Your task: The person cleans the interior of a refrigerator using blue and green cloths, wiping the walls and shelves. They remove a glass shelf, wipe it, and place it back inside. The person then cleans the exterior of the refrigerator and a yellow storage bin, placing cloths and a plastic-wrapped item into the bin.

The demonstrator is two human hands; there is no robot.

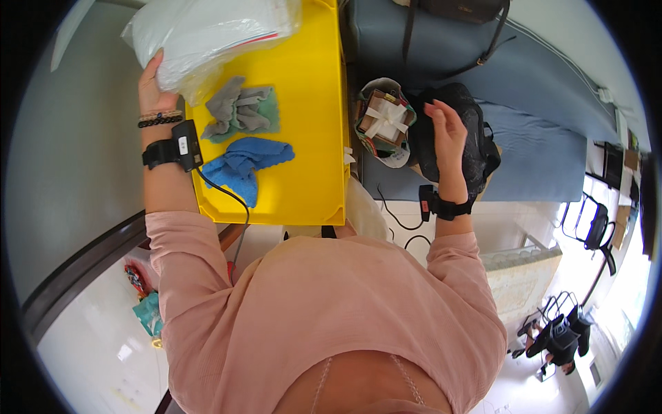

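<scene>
My left hand grips the near left edge of a clear plastic bag with white contents, at the far end of a yellow plastic tray. Nearer to me in the tray lie crumpled grey cloths on a green cloth, and below them a crumpled blue cloth. My right hand is raised over a black bag, its fingers bent together with nothing seen in them. Beside it an open patterned bag holds a box with a white ribbon bow.
A blue-grey couch runs along the right, with a dark handbag at its far end. Cables hang from my wrist devices. A person is in the background at lower right. A grey panel stands left of the tray.
</scene>
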